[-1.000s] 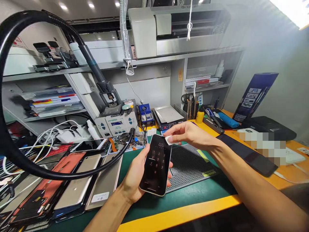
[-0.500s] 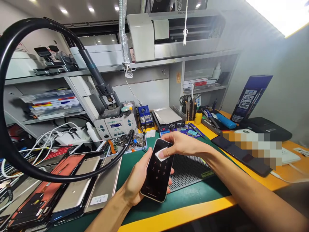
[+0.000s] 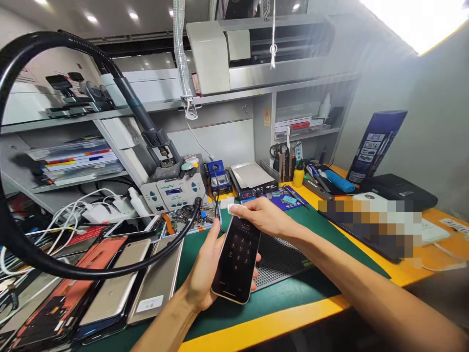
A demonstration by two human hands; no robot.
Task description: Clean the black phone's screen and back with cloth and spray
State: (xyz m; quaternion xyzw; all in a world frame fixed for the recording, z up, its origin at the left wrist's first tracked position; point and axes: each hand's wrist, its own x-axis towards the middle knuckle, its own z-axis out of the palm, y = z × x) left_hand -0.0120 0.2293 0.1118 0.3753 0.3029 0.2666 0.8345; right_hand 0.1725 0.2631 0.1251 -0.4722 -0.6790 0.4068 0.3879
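My left hand [image 3: 205, 266] is closed round a smartphone [image 3: 236, 261], thumb along its left edge and fingertips showing at its right edge. The phone's dark screen faces me and shows a number keypad. At the phone's top end, my right hand [image 3: 260, 215] pinches a small white wipe [image 3: 231, 209] between thumb and fingers. The wipe is at the top left corner of the phone. Under the phone, partly covered by it, lies a grey perforated mat [image 3: 278, 264] on the green work mat [image 3: 311, 288].
Several phones [image 3: 115, 283] lie at the left below a black hose [image 3: 120, 271]. Behind stand a hot-air station [image 3: 172, 190], a parts tray [image 3: 208, 222] and a flat heating plate [image 3: 252, 176]. A yellow bottle [image 3: 298, 176] and a dark slab [image 3: 359, 232] are on the right.
My right hand has moved the wipe from the upper keypad area to the phone's top left corner, uncovering the upper digits. My left hand keeps its hold. The view has shifted slightly.
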